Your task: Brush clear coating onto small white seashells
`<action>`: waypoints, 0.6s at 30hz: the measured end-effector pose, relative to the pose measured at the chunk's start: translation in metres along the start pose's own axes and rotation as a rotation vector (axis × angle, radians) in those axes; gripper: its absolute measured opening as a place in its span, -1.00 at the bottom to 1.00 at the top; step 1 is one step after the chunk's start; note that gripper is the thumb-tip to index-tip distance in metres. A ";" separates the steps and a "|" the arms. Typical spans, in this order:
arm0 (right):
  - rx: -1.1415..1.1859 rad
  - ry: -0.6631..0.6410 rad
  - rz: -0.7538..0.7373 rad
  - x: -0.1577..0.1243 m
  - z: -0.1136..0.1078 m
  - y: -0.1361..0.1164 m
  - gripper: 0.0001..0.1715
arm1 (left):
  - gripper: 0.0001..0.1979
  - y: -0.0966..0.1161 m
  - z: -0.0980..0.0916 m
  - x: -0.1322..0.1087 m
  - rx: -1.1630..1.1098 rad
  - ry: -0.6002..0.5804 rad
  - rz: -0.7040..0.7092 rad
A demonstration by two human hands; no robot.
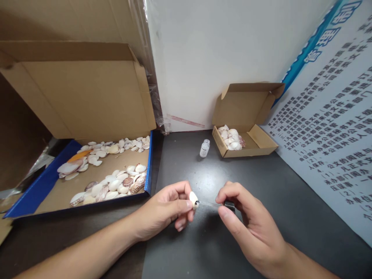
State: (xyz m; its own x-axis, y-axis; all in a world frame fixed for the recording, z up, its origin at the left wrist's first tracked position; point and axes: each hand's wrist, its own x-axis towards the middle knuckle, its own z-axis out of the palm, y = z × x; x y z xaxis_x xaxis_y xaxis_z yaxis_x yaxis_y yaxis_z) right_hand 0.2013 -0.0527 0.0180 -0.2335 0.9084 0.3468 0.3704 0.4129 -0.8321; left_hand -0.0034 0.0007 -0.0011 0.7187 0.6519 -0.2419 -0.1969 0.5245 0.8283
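Note:
Between the thumb and fingers of my left hand (174, 207) is a small white seashell (193, 198), held above the dark table. My right hand (250, 221) pinches the black cap (229, 206) of an applicator brush (207, 203). Its thin clear stem points left, and the dark tip meets the shell's right side, where a small dark patch shows. Beyond my hands stands a small uncapped glass bottle (205, 148) with a white label, upright on the table.
At left, a blue-edged cardboard box (149, 162) lies open with many seashells (116, 184) inside. A smaller open cardboard box (247, 152) at the back right holds a heap of shells (231, 137). A white panel (232, 46) and a printed board (328, 128) border the dark table (180, 255).

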 end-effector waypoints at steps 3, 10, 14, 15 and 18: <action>-0.001 0.010 -0.003 -0.001 0.000 0.001 -0.89 | -0.76 0.000 0.000 0.000 -0.006 0.004 -0.004; -0.042 -0.021 0.060 0.001 0.001 0.000 -0.90 | -0.83 0.001 0.000 -0.001 -0.061 -0.002 -0.004; -0.054 -0.025 0.074 0.001 0.001 -0.001 -0.89 | -0.85 0.003 0.000 -0.001 -0.096 -0.011 -0.006; -0.060 -0.024 0.074 0.001 0.001 -0.002 -0.89 | -0.85 0.003 0.000 -0.001 -0.104 -0.012 -0.006; -0.074 0.000 0.067 0.001 0.001 -0.001 -0.91 | -0.85 0.003 0.000 -0.001 -0.124 -0.015 -0.002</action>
State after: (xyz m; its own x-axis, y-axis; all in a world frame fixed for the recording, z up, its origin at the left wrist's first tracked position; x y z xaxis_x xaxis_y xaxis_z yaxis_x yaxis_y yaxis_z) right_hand 0.2001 -0.0524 0.0190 -0.2056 0.9342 0.2915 0.4508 0.3548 -0.8191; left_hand -0.0053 0.0018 0.0019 0.7287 0.6433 -0.2349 -0.2762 0.5899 0.7588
